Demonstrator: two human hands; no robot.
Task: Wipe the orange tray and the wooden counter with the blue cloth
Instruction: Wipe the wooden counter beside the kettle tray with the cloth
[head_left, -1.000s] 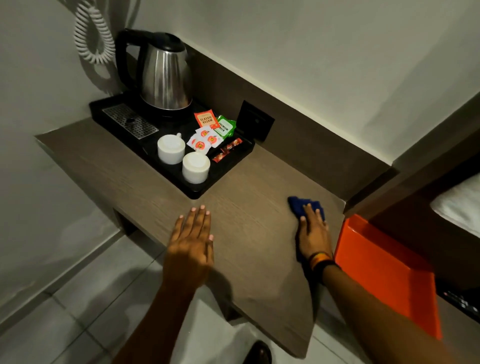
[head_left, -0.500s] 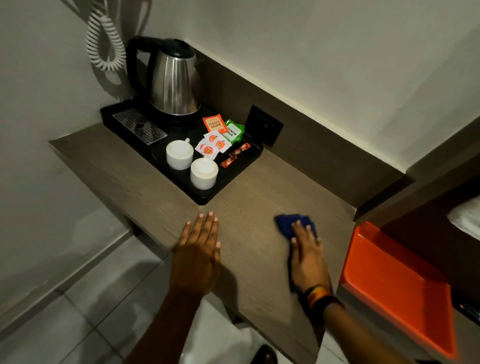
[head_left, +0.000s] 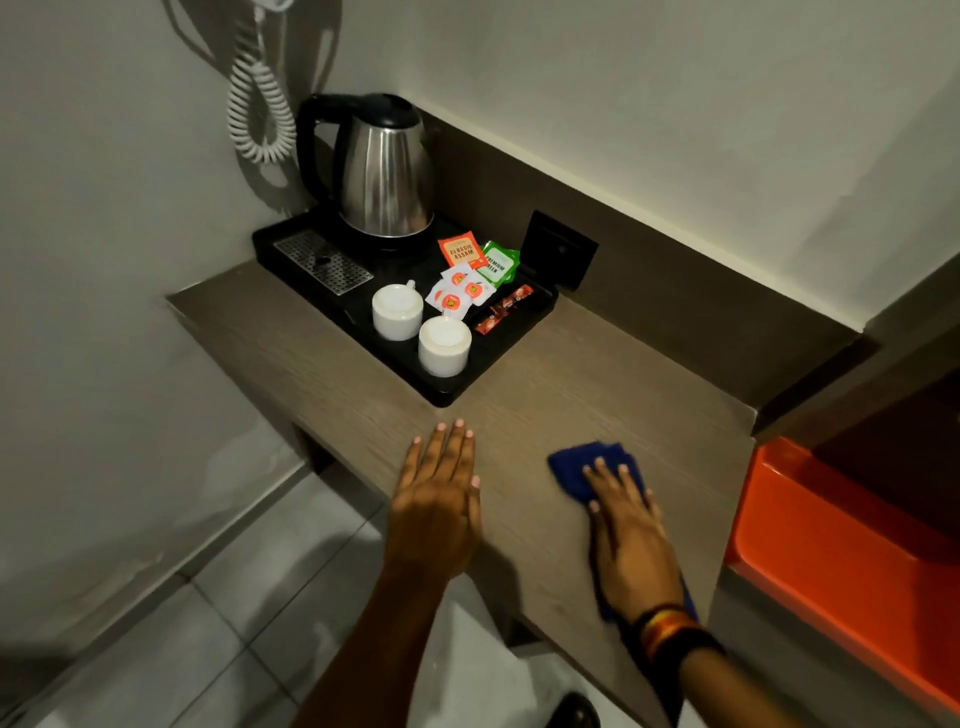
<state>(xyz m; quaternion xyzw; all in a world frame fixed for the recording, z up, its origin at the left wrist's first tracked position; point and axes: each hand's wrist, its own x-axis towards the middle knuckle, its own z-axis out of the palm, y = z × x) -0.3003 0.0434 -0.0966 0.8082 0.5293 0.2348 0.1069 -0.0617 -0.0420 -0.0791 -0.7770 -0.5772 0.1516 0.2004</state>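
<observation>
**Cloth under the right hand, bare counter lying up and left of it**

The cloth (head_left: 587, 465) lies flat on the counter (head_left: 597, 384) at lower centre-right of the frame, a dark blue pad pressed down by the right hand (head_left: 628, 540). That hand is spread open, palm down, fingers pointing toward the upper left; it pins the cloth and does not pinch it. Cloth shows past the fingertips and again by the wrist, so its long axis seems to follow the forearm.

The left hand (head_left: 436, 514) rests flat and open at the counter's near edge, just left of the cloth, holding nothing.

The unwiped stretch probably lies up and left from the cloth, toward the black tray (head_left: 457, 389) with its cups and kettle (head_left: 387, 171) in the upper middle. The right hand is nearer every part of that strip and already carries the cloth.

The orange tray (head_left: 831, 561) sits at the right edge of the frame, below counter level, just beside the right forearm.
</observation>
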